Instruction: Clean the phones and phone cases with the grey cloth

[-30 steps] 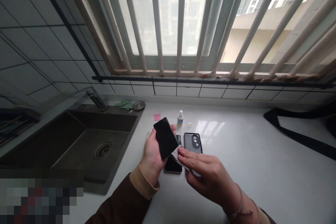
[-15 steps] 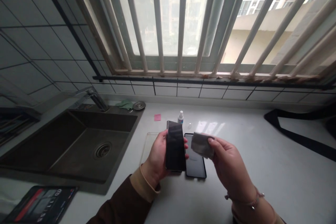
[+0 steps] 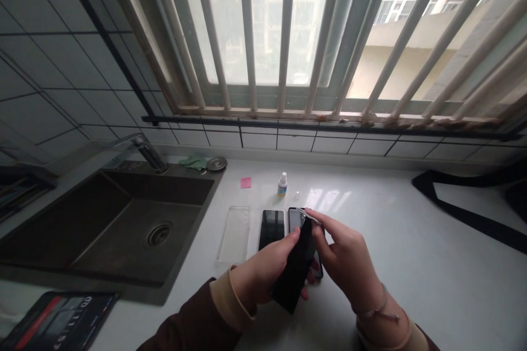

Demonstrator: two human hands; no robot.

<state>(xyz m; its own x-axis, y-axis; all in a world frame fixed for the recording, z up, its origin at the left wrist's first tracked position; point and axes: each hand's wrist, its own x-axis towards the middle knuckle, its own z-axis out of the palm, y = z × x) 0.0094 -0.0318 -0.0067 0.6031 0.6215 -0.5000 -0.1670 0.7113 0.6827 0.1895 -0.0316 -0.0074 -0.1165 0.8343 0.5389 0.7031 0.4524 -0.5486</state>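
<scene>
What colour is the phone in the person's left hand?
Black: the phone shows best in the head view.

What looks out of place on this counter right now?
The black strap stands out: it lies loose at the right end of the white counter, well apart from the black phone and transparent phone case, and doesn't seem to belong with them.
</scene>
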